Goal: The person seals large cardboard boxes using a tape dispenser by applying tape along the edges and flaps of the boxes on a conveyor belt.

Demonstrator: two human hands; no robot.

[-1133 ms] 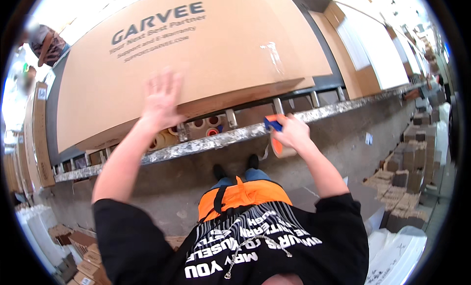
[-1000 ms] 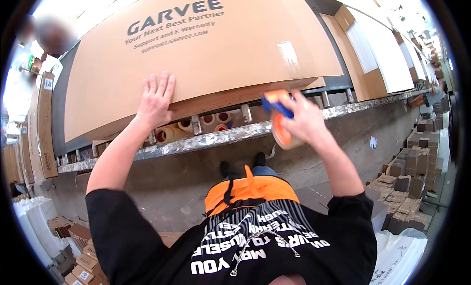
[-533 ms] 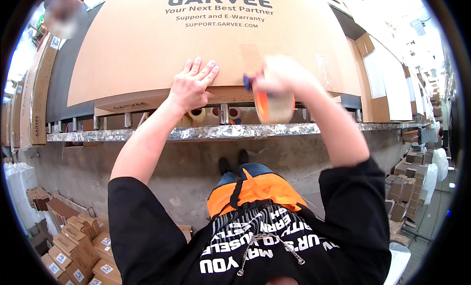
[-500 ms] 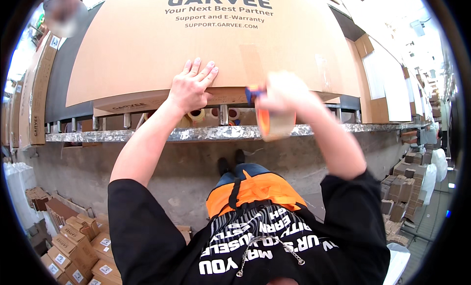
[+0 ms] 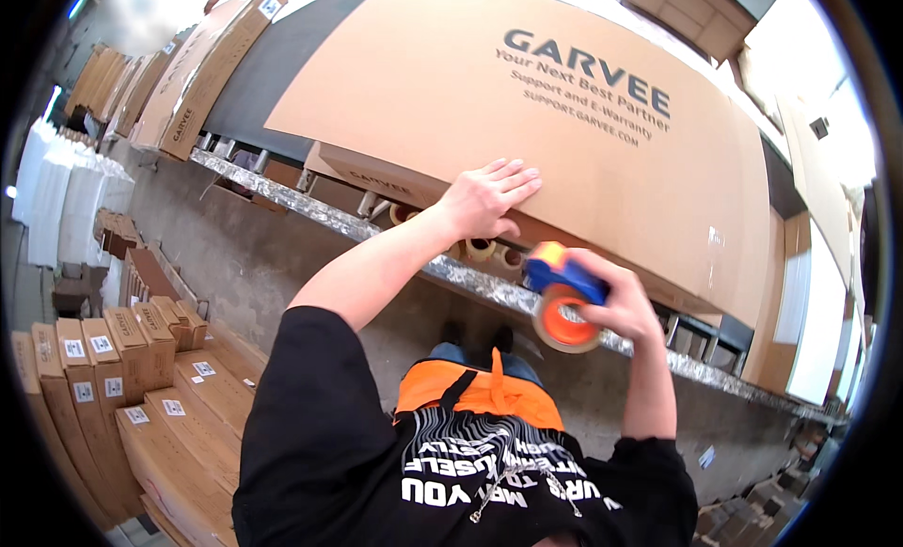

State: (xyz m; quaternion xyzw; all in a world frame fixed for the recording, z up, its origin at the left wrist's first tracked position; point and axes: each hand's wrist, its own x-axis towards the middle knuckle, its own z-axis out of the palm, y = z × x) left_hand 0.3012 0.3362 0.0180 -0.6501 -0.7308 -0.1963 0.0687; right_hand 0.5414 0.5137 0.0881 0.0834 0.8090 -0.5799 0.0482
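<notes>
A large flat cardboard box with dark printing lies in front of me on a dark-topped bench. My left hand rests palm down on its near edge, fingers stretched out and holding nothing. To the right of it, my right hand is wrapped round a blue and orange tape dispenser. The dispenser carries a roll of tape and is held just off the near side of the box, over the bench's rim. Motion blurs it slightly. Below the left hand, several tape rolls sit under the box's edge, partly hidden.
A worn metal rail runs along the bench front, with short metal posts behind it. More cartons stand at the bench's left and right ends. Stacked boxes and white sheets are on the floor side at left.
The view has turned, so box and bench now slant down to the right. My right hand has drawn the tape dispenser back from the box edge. The left hand stays on the box.
</notes>
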